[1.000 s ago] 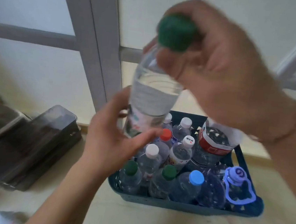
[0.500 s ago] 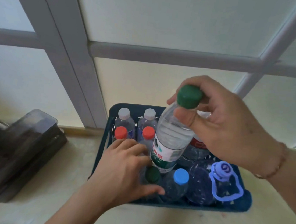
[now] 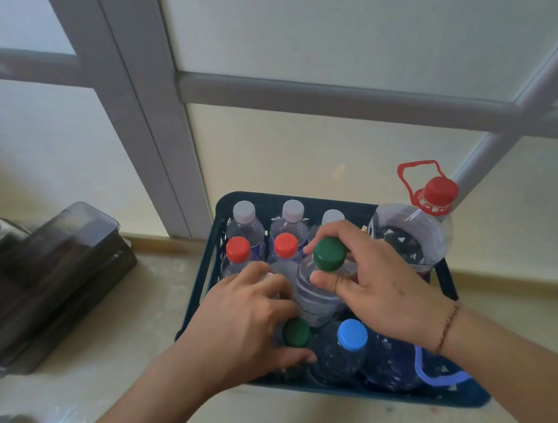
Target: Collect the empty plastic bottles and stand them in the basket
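Observation:
A dark blue plastic basket (image 3: 204, 272) stands on the floor against the wall, packed with several upright clear bottles. My right hand (image 3: 379, 290) grips the neck of a green-capped bottle (image 3: 317, 294), which stands low among the others in the basket's middle. My left hand (image 3: 248, 322) rests on the bottles at the front left, fingers spread over them beside another green cap (image 3: 296, 332). A blue-capped bottle (image 3: 345, 349) stands at the front. A big red-capped jug (image 3: 416, 236) fills the back right corner.
A dark translucent lidded box (image 3: 43, 283) lies on the floor left of the basket. A frosted glass partition with grey frame bars (image 3: 317, 100) rises right behind the basket. A purple jug handle (image 3: 439, 378) shows under my right wrist.
My right hand has lowered the green-capped bottle from high above down into the basket's middle. My left hand moved from the bottle's body onto the front-left bottles.

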Demonstrator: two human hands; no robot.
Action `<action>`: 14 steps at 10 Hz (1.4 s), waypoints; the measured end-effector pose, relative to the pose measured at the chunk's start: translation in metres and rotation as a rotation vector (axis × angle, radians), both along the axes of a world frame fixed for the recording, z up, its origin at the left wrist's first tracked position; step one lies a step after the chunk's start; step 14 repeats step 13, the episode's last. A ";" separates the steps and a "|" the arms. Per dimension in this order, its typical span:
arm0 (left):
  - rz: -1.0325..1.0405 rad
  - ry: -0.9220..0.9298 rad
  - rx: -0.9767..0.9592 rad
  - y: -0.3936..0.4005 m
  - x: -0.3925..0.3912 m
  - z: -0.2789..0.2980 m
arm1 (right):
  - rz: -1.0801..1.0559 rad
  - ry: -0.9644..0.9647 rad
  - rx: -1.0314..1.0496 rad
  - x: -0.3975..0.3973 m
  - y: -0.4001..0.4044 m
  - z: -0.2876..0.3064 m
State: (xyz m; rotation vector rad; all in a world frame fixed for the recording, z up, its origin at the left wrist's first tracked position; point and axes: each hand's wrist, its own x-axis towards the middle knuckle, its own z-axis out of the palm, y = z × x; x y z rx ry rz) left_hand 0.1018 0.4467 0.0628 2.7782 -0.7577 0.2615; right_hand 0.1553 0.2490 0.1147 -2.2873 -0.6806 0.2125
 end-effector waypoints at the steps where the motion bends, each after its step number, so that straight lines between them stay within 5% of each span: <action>1: -0.016 -0.014 -0.004 -0.002 0.002 -0.001 | 0.022 0.010 -0.089 0.005 -0.001 -0.007; 4: -0.044 -0.037 -0.039 0.003 0.000 -0.006 | 0.035 0.063 -0.360 0.004 0.001 -0.019; 5: 0.012 -0.067 -0.168 0.011 -0.001 0.001 | -0.047 -0.117 -0.325 -0.004 -0.008 0.004; 7: 0.281 0.194 0.051 0.016 0.003 0.005 | 0.046 -0.066 -0.813 -0.024 -0.014 0.007; 11: 0.263 0.277 0.208 0.012 0.004 0.004 | 0.063 -0.174 -0.972 -0.028 -0.012 -0.024; 12: 0.270 0.251 0.147 0.012 0.009 0.006 | 0.059 -0.122 -0.965 -0.028 -0.009 -0.018; 13: 0.279 0.149 0.046 0.013 -0.004 -0.003 | -0.003 -0.358 -0.791 -0.040 -0.016 0.009; 14: 0.279 0.149 0.046 0.013 -0.004 -0.003 | -0.003 -0.358 -0.791 -0.040 -0.016 0.009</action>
